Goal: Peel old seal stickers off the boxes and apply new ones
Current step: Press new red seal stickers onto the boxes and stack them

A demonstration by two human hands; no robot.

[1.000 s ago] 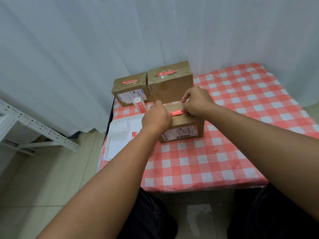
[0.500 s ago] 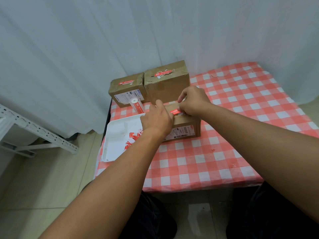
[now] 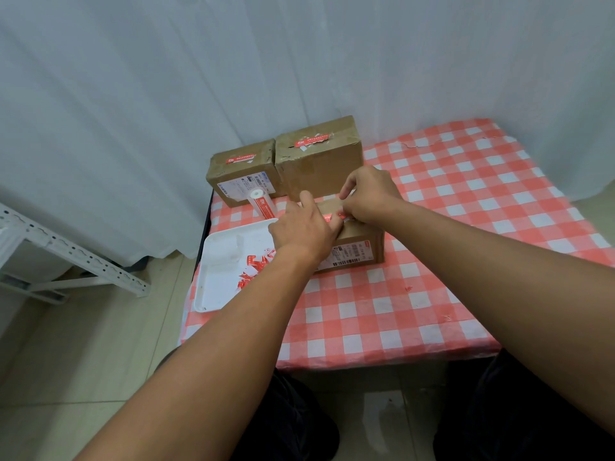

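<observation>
Left hand (image 3: 304, 232) is draped over the near-left corner of the closest box (image 3: 357, 242), fingers curled down onto its top with the thumb sticking up, and it covers most of the red seal sticker (image 3: 332, 215) there, so I can't really tell whether it's pinching the sticker or just pressing on it. Right hand (image 3: 369, 194) sits on the far side of that same box top, fingertips bent in tight and nipping at the right end of the sticker.

Compared to half a second back, not much has shifted: both hands are parked on the same box in pretty much the same pose, and the view has tipped a little, so more of the tray shows past the left forearm.

The white tray (image 3: 219, 287) lies just left of the closest box, and it's got a heap of torn red and white sticker scraps (image 3: 254, 269) in the corner nearest the box.

Behind the closest box are two more: the bigger box (image 3: 319, 164) directly behind it, with a ragged red sticker on top, and a smaller box (image 3: 243, 176) to the left of that one, also with a red sticker. A sticker roll (image 3: 263, 202) lies behind and left of the closest box, just in front of the smaller one. Everything's on the red-checked tablecloth (image 3: 432, 277).
</observation>
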